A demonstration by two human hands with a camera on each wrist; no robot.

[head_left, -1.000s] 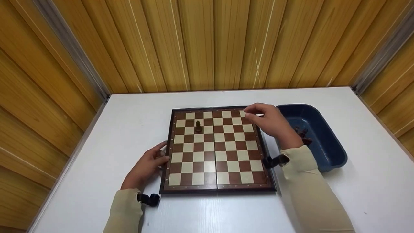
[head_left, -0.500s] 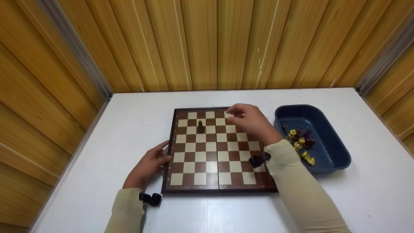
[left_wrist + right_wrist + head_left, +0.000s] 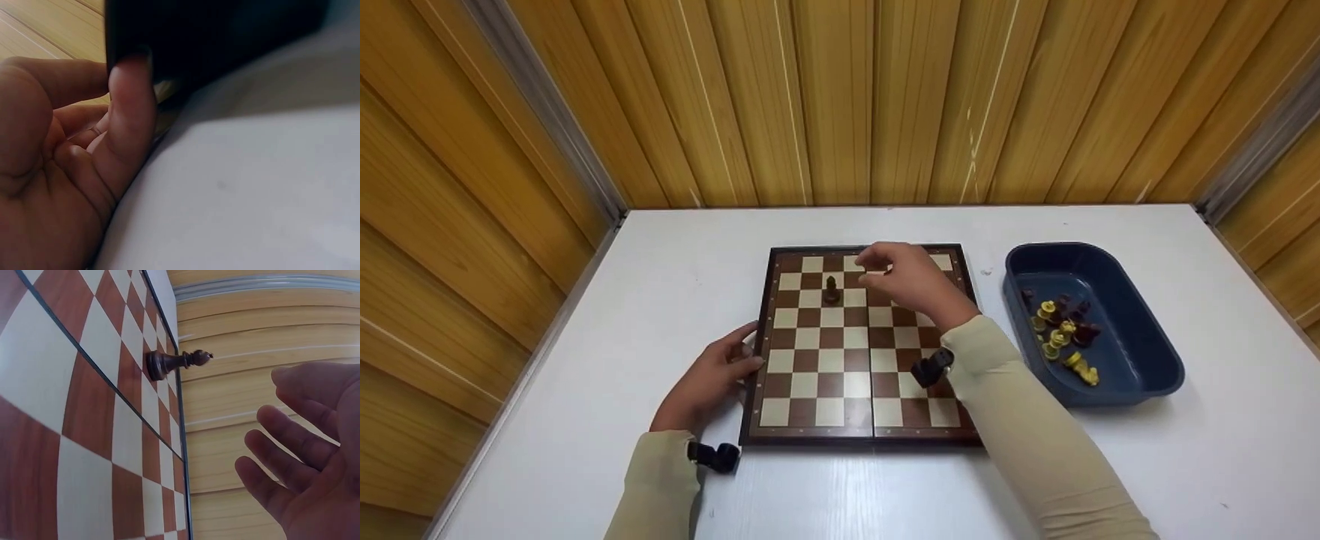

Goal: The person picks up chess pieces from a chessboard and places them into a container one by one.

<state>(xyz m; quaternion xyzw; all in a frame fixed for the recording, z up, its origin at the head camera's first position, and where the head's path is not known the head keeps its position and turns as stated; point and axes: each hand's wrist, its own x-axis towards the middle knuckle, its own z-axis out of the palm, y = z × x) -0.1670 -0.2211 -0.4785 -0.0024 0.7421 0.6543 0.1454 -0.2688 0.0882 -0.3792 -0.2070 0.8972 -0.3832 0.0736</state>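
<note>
A folding chessboard (image 3: 819, 361) lies flat on the white table. One dark brown bishop (image 3: 831, 292) stands upright on it, in the far left part. My left hand (image 3: 706, 381) rests at the board's left side, thumb and index fingertips touching the edge; the left wrist view shows the thumb (image 3: 132, 109) against the dark side of the board. My right hand (image 3: 906, 279) hovers over the far middle of the board, right of the bishop. Its fingers are loosely bent with nothing between them, and in the right wrist view the bishop (image 3: 163, 364) stands apart from the fingertips.
Right of the board stands a blue plastic tub (image 3: 1166, 367). Several yellow chess pieces (image 3: 1056, 343) and dark red ones (image 3: 1085, 334) lie in it. Wood-patterned panels (image 3: 911, 105) rise behind the table (image 3: 675, 277) and at its sides.
My right hand has moved left from the board's far right corner to near the bishop, uncovering the pieces in the tub. The left hand has stayed at the board's edge.
</note>
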